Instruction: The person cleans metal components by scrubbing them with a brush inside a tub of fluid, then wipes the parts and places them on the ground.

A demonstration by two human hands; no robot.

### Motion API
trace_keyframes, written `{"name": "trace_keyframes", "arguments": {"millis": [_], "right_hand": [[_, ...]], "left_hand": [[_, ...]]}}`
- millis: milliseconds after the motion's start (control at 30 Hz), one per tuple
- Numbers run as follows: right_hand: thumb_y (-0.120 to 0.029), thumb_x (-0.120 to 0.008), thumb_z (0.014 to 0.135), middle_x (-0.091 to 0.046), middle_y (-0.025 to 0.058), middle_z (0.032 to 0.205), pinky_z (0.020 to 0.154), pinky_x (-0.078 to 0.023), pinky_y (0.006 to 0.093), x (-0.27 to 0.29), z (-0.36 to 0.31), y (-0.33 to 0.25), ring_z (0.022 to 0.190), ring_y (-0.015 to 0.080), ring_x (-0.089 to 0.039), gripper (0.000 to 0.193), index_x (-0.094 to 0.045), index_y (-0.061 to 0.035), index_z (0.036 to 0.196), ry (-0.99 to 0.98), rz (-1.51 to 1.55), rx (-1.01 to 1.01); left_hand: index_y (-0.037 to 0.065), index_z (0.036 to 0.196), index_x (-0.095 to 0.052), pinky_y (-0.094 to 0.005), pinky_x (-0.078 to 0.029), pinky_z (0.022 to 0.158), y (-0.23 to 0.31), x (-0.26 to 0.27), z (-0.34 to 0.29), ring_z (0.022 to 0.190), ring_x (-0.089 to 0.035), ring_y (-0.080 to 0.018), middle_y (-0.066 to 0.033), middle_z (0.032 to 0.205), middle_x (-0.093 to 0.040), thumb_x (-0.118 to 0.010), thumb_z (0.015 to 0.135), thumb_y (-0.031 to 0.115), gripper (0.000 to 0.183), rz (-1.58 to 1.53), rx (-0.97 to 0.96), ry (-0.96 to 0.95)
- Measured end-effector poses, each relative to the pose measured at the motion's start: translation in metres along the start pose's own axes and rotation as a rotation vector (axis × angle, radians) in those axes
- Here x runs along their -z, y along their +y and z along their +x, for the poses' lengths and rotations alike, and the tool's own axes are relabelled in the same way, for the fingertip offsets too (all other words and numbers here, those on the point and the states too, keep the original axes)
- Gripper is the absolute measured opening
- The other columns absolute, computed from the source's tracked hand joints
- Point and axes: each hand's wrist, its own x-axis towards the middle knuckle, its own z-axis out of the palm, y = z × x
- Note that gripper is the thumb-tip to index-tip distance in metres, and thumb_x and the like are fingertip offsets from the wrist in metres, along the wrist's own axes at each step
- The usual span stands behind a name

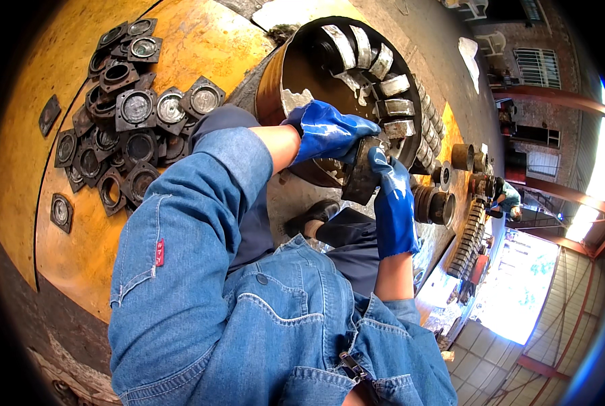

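My left hand [333, 133], in a wet blue rubber glove, grips the upper end of a dark, blocky metal part [360, 174]. My right hand [395, 203], gloved the same way, closes on its right side. The part is tilted and seen mostly edge-on, so its full shape does not show. Both hands hold it at the near rim of a cut-down drum [270, 84] with brownish liquid inside. Curved metal pieces [395, 85] with bright faces stand in a row along the drum's right inner side.
A pile of square metal flanges with round centres [137, 107] lies on a yellow metal sheet [79, 260] at left. Ring-shaped metal parts [441, 208] and a row of ribbed parts [467, 240] are to the right. Farther right, another person [509, 197] bends over. My shoe [321, 211] is below the drum.
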Motion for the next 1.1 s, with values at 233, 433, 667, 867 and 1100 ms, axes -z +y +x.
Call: {"name": "trace_keyframes", "arguments": {"millis": [233, 433, 667, 867, 1100], "right_hand": [[-0.043, -0.069, 0.101, -0.067, 0.0002, 0.102, 0.09, -0.043, 0.0283, 0.001, 0.001, 0.0, 0.095, 0.0119, -0.056, 0.045, -0.071, -0.0018, 0.119, 0.013, -0.023, 0.002], [-0.043, -0.069, 0.101, -0.066, 0.0005, 0.102, 0.091, -0.043, 0.0284, 0.002, -0.002, -0.001, 0.096, 0.0122, -0.055, 0.046, -0.07, -0.0015, 0.12, 0.026, -0.048, -0.002], [-0.043, -0.069, 0.101, -0.066, 0.0008, 0.103, 0.092, -0.043, 0.0284, 0.004, -0.006, -0.001, 0.097, 0.0126, -0.055, 0.047, -0.07, -0.0012, 0.121, 0.062, -0.092, -0.003], [-0.043, -0.069, 0.101, -0.066, 0.0011, 0.104, 0.093, -0.043, 0.0285, 0.005, -0.008, -0.001, 0.098, 0.013, -0.055, 0.048, -0.069, -0.001, 0.122, 0.076, -0.106, -0.001], [-0.043, -0.069, 0.101, -0.066, 0.0014, 0.105, 0.094, -0.043, 0.0286, 0.003, -0.004, -0.003, 0.098, 0.0134, -0.055, 0.049, -0.068, -0.0007, 0.124, 0.037, -0.081, -0.008]], "left_hand": [[0.009, 0.143, -0.062, -0.0259, -0.055, 0.08, 0.003, -0.002, -0.004, 0.094, -0.067, -0.0125, -0.0069, 0.121, -0.071, -0.054, 0.111, 0.033, 0.042, 0.054, -0.021, 0.003], [0.008, 0.144, -0.061, -0.0263, -0.057, 0.085, 0.005, -0.004, -0.007, 0.102, -0.069, -0.0128, -0.0075, 0.123, -0.071, -0.054, 0.111, 0.031, 0.041, 0.013, -0.013, -0.006], [0.009, 0.145, -0.06, -0.0265, -0.056, 0.093, 0.004, -0.004, 0.0, 0.107, -0.068, -0.0138, -0.008, 0.129, -0.069, -0.051, 0.112, 0.024, 0.038, 0.077, -0.01, -0.021], [0.01, 0.145, -0.059, -0.0275, -0.056, 0.098, 0.009, -0.005, -0.004, 0.114, -0.067, -0.0151, -0.0091, 0.13, -0.068, -0.051, 0.111, 0.024, 0.038, 0.112, 0.007, -0.07], [0.009, 0.148, -0.056, -0.0281, -0.057, 0.096, 0.005, 0.001, 0.003, 0.113, -0.068, -0.0153, -0.0082, 0.133, -0.066, -0.049, 0.112, 0.026, 0.04, 0.121, 0.03, -0.064]]}}
